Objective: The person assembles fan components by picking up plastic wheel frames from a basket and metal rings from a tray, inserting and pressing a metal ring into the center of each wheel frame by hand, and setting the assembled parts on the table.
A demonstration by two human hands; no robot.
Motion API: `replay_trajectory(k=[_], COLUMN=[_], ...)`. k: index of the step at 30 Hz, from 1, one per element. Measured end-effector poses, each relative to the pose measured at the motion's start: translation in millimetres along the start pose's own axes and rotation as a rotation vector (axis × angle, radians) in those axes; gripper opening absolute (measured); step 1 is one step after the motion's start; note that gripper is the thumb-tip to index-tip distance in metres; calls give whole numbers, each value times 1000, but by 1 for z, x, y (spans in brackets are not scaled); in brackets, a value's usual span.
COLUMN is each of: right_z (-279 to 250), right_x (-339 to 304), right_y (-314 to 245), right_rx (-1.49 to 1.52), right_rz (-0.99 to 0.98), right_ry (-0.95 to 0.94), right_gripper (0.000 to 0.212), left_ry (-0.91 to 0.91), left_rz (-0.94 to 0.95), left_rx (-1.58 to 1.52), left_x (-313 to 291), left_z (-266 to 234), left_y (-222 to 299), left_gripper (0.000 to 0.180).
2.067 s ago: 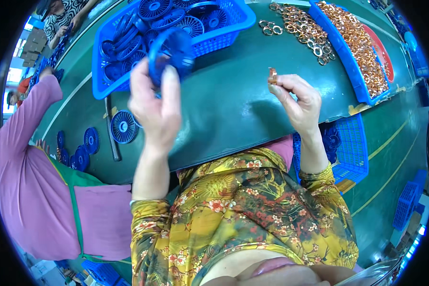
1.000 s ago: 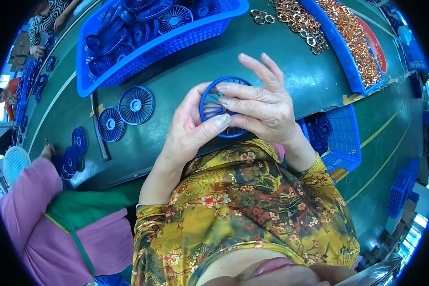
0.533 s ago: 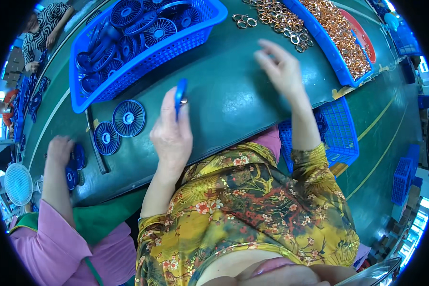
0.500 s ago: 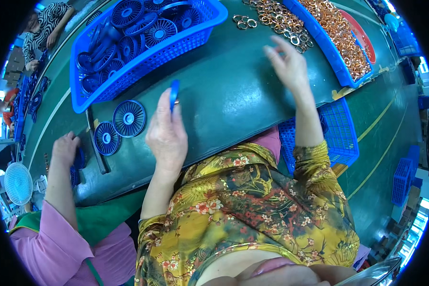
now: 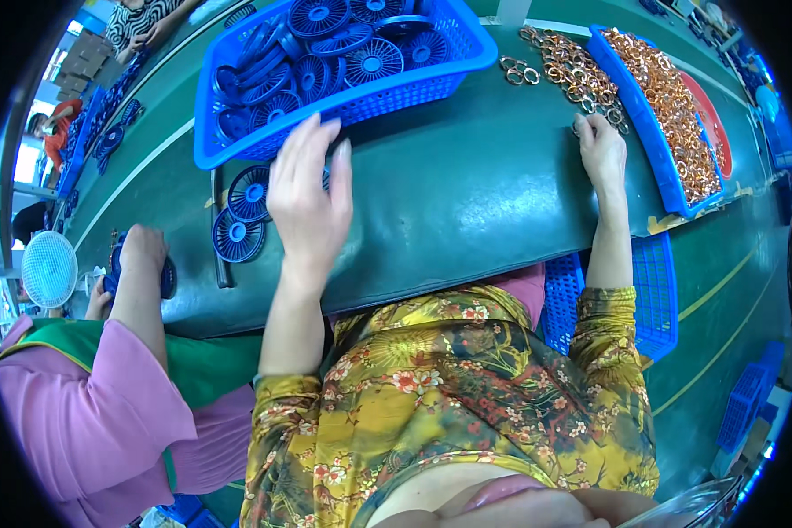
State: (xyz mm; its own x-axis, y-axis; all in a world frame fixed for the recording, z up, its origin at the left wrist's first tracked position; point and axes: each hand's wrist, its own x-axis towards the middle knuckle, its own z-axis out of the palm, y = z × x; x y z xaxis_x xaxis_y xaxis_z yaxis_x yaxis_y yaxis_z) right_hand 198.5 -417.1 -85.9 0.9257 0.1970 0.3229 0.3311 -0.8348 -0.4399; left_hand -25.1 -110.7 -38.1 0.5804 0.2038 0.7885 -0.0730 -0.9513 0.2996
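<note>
My left hand (image 5: 310, 198) is raised over the table in front of the blue basket (image 5: 352, 113), fingers stretched out, with nothing held. Behind it a blue spoked disc (image 5: 326, 179) shows only in part. Just left of that hand, two more blue spoked discs, an upper disc (image 5: 249, 194) and a lower disc (image 5: 238, 236), lie overlapping. My right hand (image 5: 604, 155) is at the near edge of a pile of copper-coloured rings (image 5: 576, 72). Its thumb and fingers are pinched together on a small metal ring (image 5: 576, 129), partly hidden by the fingertips.
More spoked discs (image 5: 374, 60) fill the basket. Right of the rings stands a long blue tray (image 5: 647, 123) heaped with rings, beside a red tray (image 5: 711, 123). A dark bar (image 5: 221, 264) lies near the discs. At left, a co-worker's hand (image 5: 143, 248) handles a blue part.
My left hand has let go of the blue disc and opened. My right hand has come down to the ring pile and closed its fingers. The whole view has shifted.
</note>
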Motion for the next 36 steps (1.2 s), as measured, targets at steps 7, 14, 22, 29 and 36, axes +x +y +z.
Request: replay_trajectory(k=[7, 14, 22, 29, 36], right_z=[17, 13, 7, 4, -12], right_x=[13, -2, -17, -64, -96], right_y=[27, 17, 1, -32, -72], right_rx=[-167, -154, 141, 861, 907], right_rz=[77, -24, -11, 29, -140], right_ry=[223, 105, 93, -37, -105], right_gripper=[35, 25, 23, 19, 15], left_ry=[-459, -702, 199, -348, -729], left_rz=[-146, -140, 92, 78, 115], left_rx=[406, 611, 94, -277, -89], left_x=[112, 139, 112, -5, -55], left_z=[57, 105, 63, 24, 25], left_y=[-57, -85, -54, 28, 45], left_gripper=[53, 47, 22, 36, 55])
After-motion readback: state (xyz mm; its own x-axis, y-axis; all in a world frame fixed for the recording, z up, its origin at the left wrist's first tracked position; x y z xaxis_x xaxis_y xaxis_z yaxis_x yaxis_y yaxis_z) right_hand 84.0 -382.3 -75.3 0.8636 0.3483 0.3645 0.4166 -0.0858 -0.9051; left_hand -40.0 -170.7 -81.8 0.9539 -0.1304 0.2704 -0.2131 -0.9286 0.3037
